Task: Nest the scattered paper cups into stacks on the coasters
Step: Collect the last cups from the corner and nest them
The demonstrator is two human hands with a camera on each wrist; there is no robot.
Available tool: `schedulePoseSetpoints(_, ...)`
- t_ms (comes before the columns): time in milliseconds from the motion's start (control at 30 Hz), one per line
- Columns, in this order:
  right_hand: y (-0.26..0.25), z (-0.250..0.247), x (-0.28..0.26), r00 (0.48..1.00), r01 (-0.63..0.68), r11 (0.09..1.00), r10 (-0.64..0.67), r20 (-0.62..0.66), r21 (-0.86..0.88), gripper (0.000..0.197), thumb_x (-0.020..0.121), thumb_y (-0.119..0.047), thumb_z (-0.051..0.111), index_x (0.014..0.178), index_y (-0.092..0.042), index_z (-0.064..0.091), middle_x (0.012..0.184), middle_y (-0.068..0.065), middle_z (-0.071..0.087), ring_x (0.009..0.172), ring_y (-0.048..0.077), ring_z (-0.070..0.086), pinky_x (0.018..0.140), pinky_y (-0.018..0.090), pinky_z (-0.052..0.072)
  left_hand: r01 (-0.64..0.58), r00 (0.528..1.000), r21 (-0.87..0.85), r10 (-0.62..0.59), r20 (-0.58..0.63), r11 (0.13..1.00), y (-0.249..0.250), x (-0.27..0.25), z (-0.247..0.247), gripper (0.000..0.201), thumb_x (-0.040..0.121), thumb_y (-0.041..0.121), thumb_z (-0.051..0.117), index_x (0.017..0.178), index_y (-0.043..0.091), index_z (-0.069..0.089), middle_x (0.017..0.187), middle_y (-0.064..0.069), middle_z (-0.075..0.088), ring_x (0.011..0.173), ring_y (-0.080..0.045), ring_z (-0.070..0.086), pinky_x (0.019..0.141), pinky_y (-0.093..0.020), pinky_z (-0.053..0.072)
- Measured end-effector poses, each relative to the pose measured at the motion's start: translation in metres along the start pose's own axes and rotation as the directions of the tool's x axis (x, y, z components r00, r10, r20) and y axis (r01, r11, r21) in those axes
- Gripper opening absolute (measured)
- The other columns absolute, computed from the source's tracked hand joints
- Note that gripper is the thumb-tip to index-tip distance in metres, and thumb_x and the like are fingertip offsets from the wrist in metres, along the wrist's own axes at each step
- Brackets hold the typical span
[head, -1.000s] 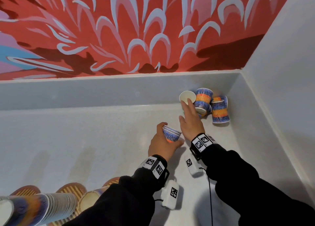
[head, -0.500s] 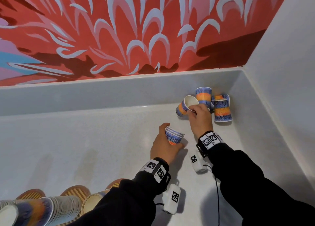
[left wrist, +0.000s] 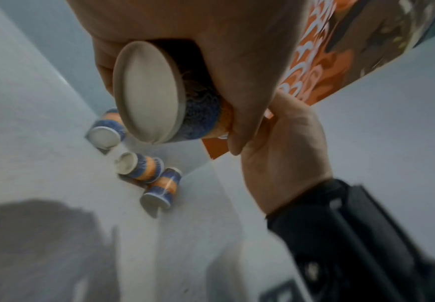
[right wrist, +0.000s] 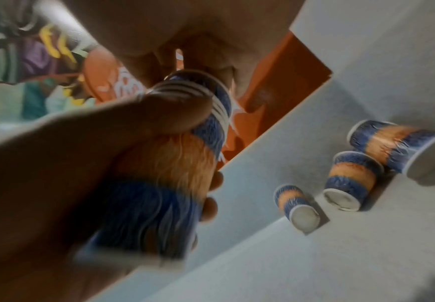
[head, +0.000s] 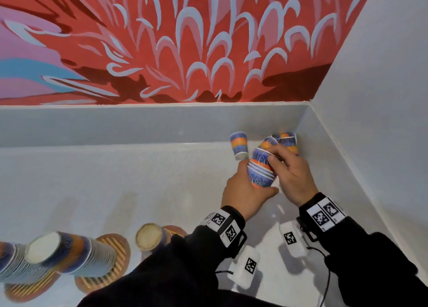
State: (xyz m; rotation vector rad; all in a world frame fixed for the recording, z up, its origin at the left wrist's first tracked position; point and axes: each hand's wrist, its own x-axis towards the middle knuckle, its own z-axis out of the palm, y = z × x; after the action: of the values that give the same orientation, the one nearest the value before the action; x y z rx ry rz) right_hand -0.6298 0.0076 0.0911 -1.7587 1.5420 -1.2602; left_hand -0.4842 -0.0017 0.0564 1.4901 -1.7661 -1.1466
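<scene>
My left hand (head: 254,181) grips a small nested stack of blue-and-orange paper cups (head: 259,168), tilted and lifted off the white counter. My right hand (head: 275,155) pinches the top paper cup (head: 260,155), which sits partly inside that stack. The left wrist view shows the stack's base (left wrist: 146,92) inside my curled fingers. Three loose cups lie or stand in the far corner: one upside down (head: 239,145), two behind my right hand (head: 287,139). They also show in the right wrist view: (right wrist: 296,206), (right wrist: 348,183), (right wrist: 397,149).
Tall cup stacks (head: 69,253) stand on striped round coasters (head: 108,265) at the near left, with another stack (head: 150,236) beside my left sleeve. A low white rim (head: 139,126) and the right wall (head: 370,121) close the corner. A red mural wall rises behind.
My right hand took the cup that lay on its side and brought it onto the stack. My left hand moved the stack up and right to meet it.
</scene>
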Motion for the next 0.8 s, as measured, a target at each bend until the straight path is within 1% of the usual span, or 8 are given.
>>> schedulePoseSetpoints(67,-0.023,0.003,-0.016,0.999,0.037,0.999,-0.037,0.020,-0.013,0.017,0.102,-0.018,0.057,0.110,-0.025,0.072,0.101,-0.014,0.073,0.094,0.005,0.069,0.081,0.020,0.052,-0.009,1.000,-0.013,0.009,-0.022,1.000,0.015,-0.011,-0.015,0.063,0.067,0.053,0.082,0.121,0.040,0.052,0.101,0.012,0.072,0.087,-0.012,0.070,0.079,-0.033,0.058)
schedulePoseSetpoints(167,-0.055,0.006,-0.034,0.997,0.071,0.993,-0.068,0.033,-0.099,0.035,0.099,-0.041,0.059,0.134,-0.037,0.060,0.126,-0.017,0.067,0.114,-0.002,0.064,0.095,0.013,0.047,-0.043,0.999,0.030,0.043,0.002,0.999,0.031,-0.029,-0.044,0.059,0.068,0.055,0.075,0.119,0.038,0.051,0.097,0.008,0.072,0.085,-0.021,0.070,0.081,-0.040,0.060)
schedulePoseSetpoints(267,-0.090,0.015,-0.045,0.996,0.044,0.988,-0.031,0.085,-0.147,0.054,0.100,-0.039,0.066,0.150,-0.038,0.046,0.130,-0.024,0.059,0.114,-0.012,0.058,0.091,0.002,0.040,-0.112,0.993,0.106,0.110,0.031,0.988,0.036,-0.053,-0.080,0.070,0.075,0.047,0.080,0.133,0.032,0.044,0.106,0.005,0.069,0.090,-0.024,0.067,0.083,-0.040,0.058)
schedulePoseSetpoints(400,-0.126,0.051,-0.058,0.997,0.033,0.999,-0.034,0.072,0.014,0.047,0.101,-0.031,0.063,0.147,-0.027,0.055,0.124,-0.021,0.065,0.114,0.001,0.063,0.096,0.014,0.046,-0.213,0.977,0.068,0.211,0.031,0.975,0.021,-0.090,-0.140,0.095,0.064,0.044,0.093,0.139,0.039,0.034,0.114,0.004,0.069,0.095,-0.021,0.070,0.083,-0.040,0.058)
schedulePoseSetpoints(533,-0.152,0.103,-0.076,0.989,-0.139,0.931,0.150,-0.007,0.339,0.031,0.109,-0.024,0.051,0.139,-0.030,0.056,0.108,-0.033,0.065,0.107,0.003,0.067,0.086,0.027,0.058,-0.312,0.950,0.011,0.312,-0.009,0.950,-0.008,-0.124,-0.212,0.068,0.069,0.043,0.095,0.128,0.036,0.062,0.115,0.013,0.071,0.094,0.002,0.068,0.078,-0.009,0.051)
schedulePoseSetpoints(600,-0.165,0.129,-0.087,0.978,-0.199,0.890,0.205,0.031,0.410,0.029,0.111,-0.024,0.045,0.136,-0.032,0.056,0.112,-0.025,0.068,0.105,0.002,0.068,0.082,0.025,0.058,-0.338,0.941,0.033,0.339,-0.016,0.941,-0.020,-0.139,-0.239,0.054,0.077,0.043,0.090,0.126,0.034,0.066,0.117,0.018,0.069,0.101,0.004,0.065,0.081,-0.007,0.047)
schedulePoseSetpoints(700,-0.178,0.162,-0.101,0.952,-0.290,0.831,0.301,0.054,0.475,0.033,0.112,-0.024,0.041,0.143,-0.023,0.054,0.127,0.001,0.068,0.112,0.013,0.069,0.087,0.027,0.059,-0.342,0.938,0.142,0.347,-0.006,0.929,-0.035,-0.156,-0.253,0.051,0.082,0.046,0.084,0.126,0.035,0.061,0.114,0.013,0.067,0.098,-0.003,0.065,0.084,-0.022,0.054)
schedulePoseSetpoints(800,-0.180,0.192,-0.115,0.878,-0.456,0.692,0.452,0.156,0.559,0.034,0.112,-0.027,0.041,0.138,-0.015,0.060,0.124,0.011,0.073,0.112,0.023,0.071,0.094,0.037,0.060,-0.306,0.949,0.253,0.314,0.007,0.918,-0.044,-0.163,-0.263,0.052,0.081,0.049,0.081,0.119,0.036,0.048,0.098,0.015,0.061,0.087,-0.005,0.063,0.075,-0.028,0.055)
